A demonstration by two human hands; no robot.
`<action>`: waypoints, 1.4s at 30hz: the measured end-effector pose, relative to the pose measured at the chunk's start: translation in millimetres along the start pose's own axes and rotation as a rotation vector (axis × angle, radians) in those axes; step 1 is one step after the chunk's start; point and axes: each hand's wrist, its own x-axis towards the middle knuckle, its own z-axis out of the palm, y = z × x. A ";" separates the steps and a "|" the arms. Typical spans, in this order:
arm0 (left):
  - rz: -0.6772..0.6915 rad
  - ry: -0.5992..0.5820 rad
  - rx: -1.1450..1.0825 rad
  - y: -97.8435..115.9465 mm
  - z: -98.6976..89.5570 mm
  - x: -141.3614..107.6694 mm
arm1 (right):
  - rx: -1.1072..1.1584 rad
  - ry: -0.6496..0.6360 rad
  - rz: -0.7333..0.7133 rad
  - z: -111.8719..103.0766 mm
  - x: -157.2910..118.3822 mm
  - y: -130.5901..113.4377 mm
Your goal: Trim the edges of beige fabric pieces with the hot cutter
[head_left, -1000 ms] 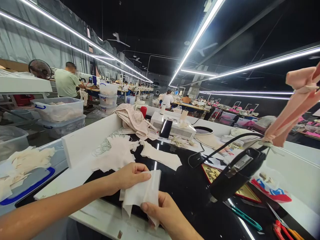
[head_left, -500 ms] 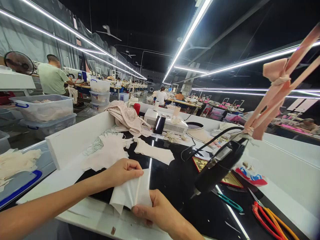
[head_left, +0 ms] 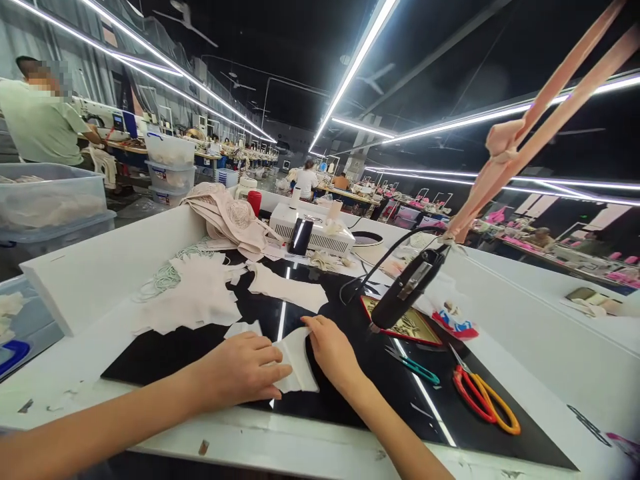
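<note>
A pale fabric piece point(head_left: 299, 363) lies on the black board point(head_left: 345, 393) near its front edge. Over its left part rests my left hand point(head_left: 245, 370), palm down, fingers slightly apart and nothing gripped. At the piece's upper right corner, the thumb and fingertips of my right hand point(head_left: 327, 343) pinch the fabric edge. Another pale cut piece point(head_left: 287, 288) lies flat just beyond. To the left is a spread of pale pieces point(head_left: 193, 293) beside light green cord point(head_left: 167, 277).
A black handheld tool point(head_left: 410, 287) hangs from pink straps at the right, above a tray of small metal parts point(head_left: 407, 325). Teal snips point(head_left: 417, 369) and red-and-orange scissors point(head_left: 483, 393) lie at the right. White walls point(head_left: 115, 260) flank the board; a white machine point(head_left: 320, 233) stands behind.
The fabric piece, held up and folded before, now lies on the board. My left hand has flattened over it; my right hand has moved up to its far corner. The view has shifted.
</note>
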 end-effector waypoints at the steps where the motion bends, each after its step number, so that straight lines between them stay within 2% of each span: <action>1: -0.022 -0.001 -0.008 1.8 5.0 -0.7 | -0.059 0.017 0.002 -1.0 -0.3 3.7; 5: -0.046 -0.059 -0.044 3.8 9.4 -2.9 | -0.197 0.030 -0.079 -3.3 -5.7 9.1; 10: -0.056 -0.077 -0.063 4.0 4.4 -3.0 | -0.264 -0.067 -0.225 3.4 -13.9 4.7; 17: -0.070 -0.076 -0.131 0.2 -4.8 -8.7 | -0.392 -0.077 -0.184 -0.4 -18.4 1.0; 22: -0.126 -0.139 0.028 -3.5 -13.2 -25.0 | -0.460 -0.041 -0.188 -0.3 -26.5 -2.9; 24: -0.219 -0.191 0.108 -3.4 -17.8 -32.3 | -0.483 -0.010 -0.209 2.4 -29.0 -3.0; 28: -0.652 -0.420 0.270 -2.2 -33.1 -37.8 | -0.512 0.071 -0.288 6.9 -32.1 -4.6; 30: -0.768 -0.535 0.330 -0.8 -41.8 -33.3 | -0.515 0.121 -0.343 5.2 -35.0 -9.2; 31: -0.762 -0.560 0.343 0.5 -45.0 -29.5 | -0.513 0.145 -0.370 2.3 -37.6 -12.8; 33: -0.647 -0.528 0.325 4.2 -46.8 -20.5 | -0.490 0.236 -0.457 -8.1 -45.0 -20.7; 36: -0.372 -0.352 0.142 12.2 -36.0 -6.9 | -0.397 0.507 -0.653 -34.9 -60.1 -26.2; 38: -0.211 -0.223 -0.002 17.7 -23.5 1.0 | -0.351 0.712 -0.736 -55.8 -68.6 -19.8; 40: -0.092 -0.137 -0.098 22.5 -11.5 8.1 | -0.312 0.912 -0.699 -74.5 -72.4 -5.9; 42: -0.013 -0.085 -0.143 26.0 -2.9 14.5 | -0.174 1.131 -0.583 -88.0 -70.6 10.0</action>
